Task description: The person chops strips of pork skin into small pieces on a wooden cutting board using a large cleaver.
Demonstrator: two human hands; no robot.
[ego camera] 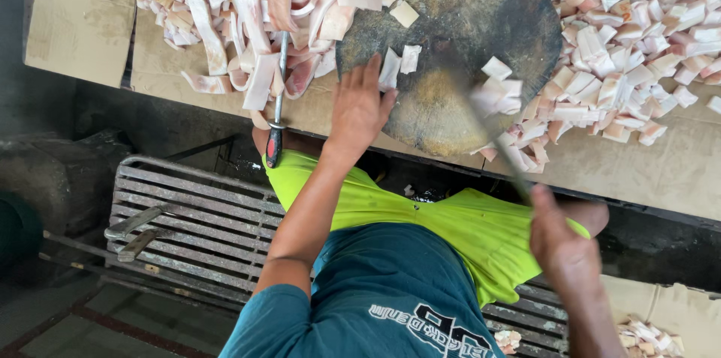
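My left hand [360, 105] rests flat on the near edge of a round dark wooden chopping block [466, 13], fingers apart, touching a pale strip piece [390, 69]. My right hand [559, 242] grips the handle of a cleaver [492, 125], whose blurred blade sweeps across the block's right side among several cut white-pink cubes [502, 88]. A heap of cut cubes [631, 35] lies right of the block. Long uncut pink-white strips [248, 5] are piled to its left.
The block and piles sit on cardboard sheets [75, 20]. A sharpening steel with a red-and-black handle [276, 129] lies under the strips. A metal grate bench [195, 223] is below, with more cubes [646, 335] at the lower right.
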